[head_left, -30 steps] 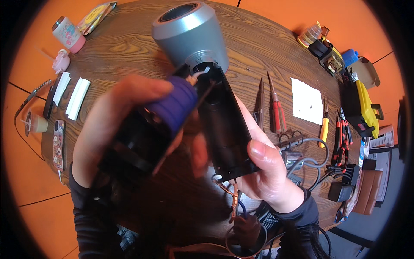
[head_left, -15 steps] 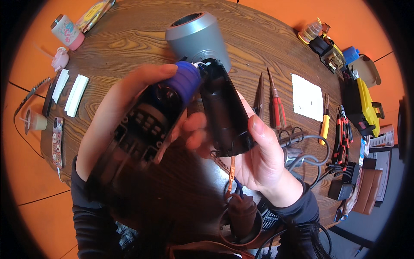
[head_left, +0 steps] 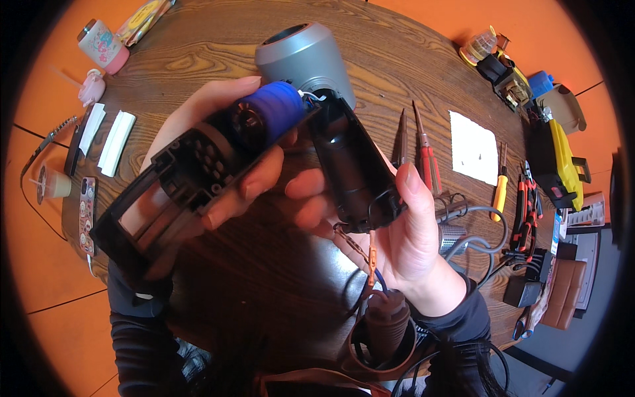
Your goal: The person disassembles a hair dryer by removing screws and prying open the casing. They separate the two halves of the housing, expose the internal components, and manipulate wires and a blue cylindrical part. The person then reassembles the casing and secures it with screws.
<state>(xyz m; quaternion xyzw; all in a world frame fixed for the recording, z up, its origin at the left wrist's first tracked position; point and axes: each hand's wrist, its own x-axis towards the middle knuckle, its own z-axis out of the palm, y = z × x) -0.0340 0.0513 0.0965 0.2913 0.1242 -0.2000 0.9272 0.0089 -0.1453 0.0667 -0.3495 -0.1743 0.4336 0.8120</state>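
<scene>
My left hand (head_left: 261,177) is closed around a black plastic frame (head_left: 192,165) with a dark round part and a blue ribbed sleeve (head_left: 274,109) at its upper end. My right hand (head_left: 420,241) grips the hollow black handle (head_left: 350,159) of what looks like a hair dryer, whose silver head (head_left: 307,59) points away from me. Thin white and blue wires (head_left: 309,96) run between the sleeve and the top of the handle. Below the handle hang wires with an orange connector (head_left: 373,258), leading to a ribbed cord sleeve (head_left: 388,331) inside a round brownish ring.
Right of my hands lie screwdrivers (head_left: 428,159), a white paper (head_left: 473,147) with small bits, a yellow-handled screwdriver (head_left: 499,195), red-black pliers (head_left: 526,212) and a looped grey cord (head_left: 486,245). A phone (head_left: 87,215), white strips (head_left: 118,144) and a drink cup (head_left: 54,184) stand left.
My left hand has swung the lower end of the black frame leftward and up, so it lies flatter. My right hand has shifted slightly right with the handle, and the hanging wires moved along.
</scene>
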